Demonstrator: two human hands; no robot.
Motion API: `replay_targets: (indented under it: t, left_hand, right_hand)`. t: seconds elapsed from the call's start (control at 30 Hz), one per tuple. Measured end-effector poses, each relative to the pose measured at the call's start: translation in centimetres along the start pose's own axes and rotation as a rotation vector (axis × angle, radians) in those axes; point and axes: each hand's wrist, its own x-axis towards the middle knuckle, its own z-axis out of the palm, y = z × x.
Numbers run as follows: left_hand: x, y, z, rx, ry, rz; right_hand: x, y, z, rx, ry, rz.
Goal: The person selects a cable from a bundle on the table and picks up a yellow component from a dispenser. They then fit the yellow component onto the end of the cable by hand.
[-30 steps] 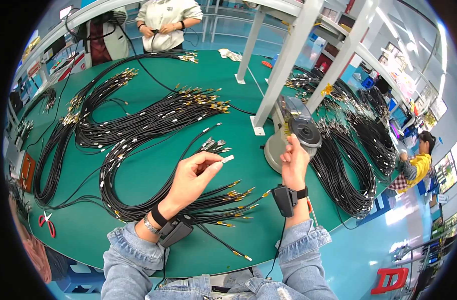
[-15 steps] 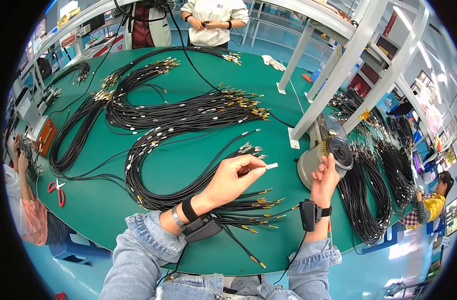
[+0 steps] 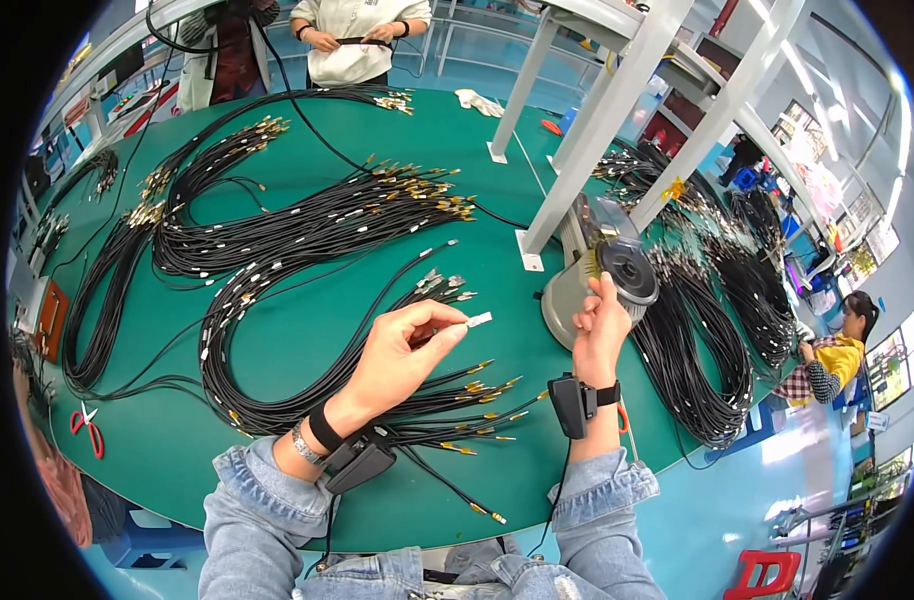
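Note:
My left hand (image 3: 397,352) is over the middle of the green table, with thumb and forefinger pinched on a small white label (image 3: 480,319). Below it lie the gold-tipped ends of a bundle of black cables (image 3: 267,395). At the right, my right hand (image 3: 602,330) is raised against a rounded grey machine (image 3: 567,300) with a black disc (image 3: 627,270) on it. The forefinger points up at the disc's edge while the other fingers curl loosely; nothing shows in them. Whether the fingertip touches the disc, I cannot tell.
More black cable bundles (image 3: 307,235) curve across the green table (image 3: 517,480). Red-handled scissors (image 3: 89,430) lie at the left edge. Metal posts (image 3: 577,165) rise behind the machine, with cables (image 3: 692,345) hanging at its right. Across the table stands a person (image 3: 362,40) handling a dark strip.
The whole view has swung to the right, so the table and cables sit farther left. My left hand keeps the label pinched; my right hand stays by the machine.

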Motion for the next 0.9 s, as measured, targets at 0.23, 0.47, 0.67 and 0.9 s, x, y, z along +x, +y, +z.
replay_targets:
  t: [0.23, 0.47, 0.67, 0.9]
  left_hand:
    - [0.1, 0.0, -0.2, -0.002, 0.006, 0.023]
    - [0.1, -0.5, -0.2, 0.073, -0.034, 0.048]
    - [-0.3, 0.1, -0.8, 0.087, -0.035, 0.063]
    - [0.1, 0.0, -0.4, 0.048, -0.035, 0.061]
  right_hand:
    - [0.4, 0.5, 0.5, -0.003, -0.006, -0.047]
    - [1.6, 1.0, -0.4, -0.021, 0.068, -0.038]
    - [1.8, 1.3, -0.6, 0.285, -0.072, 0.049]
    - [1.3, 0.0, -1.0, 0.561, -0.401, 0.113]
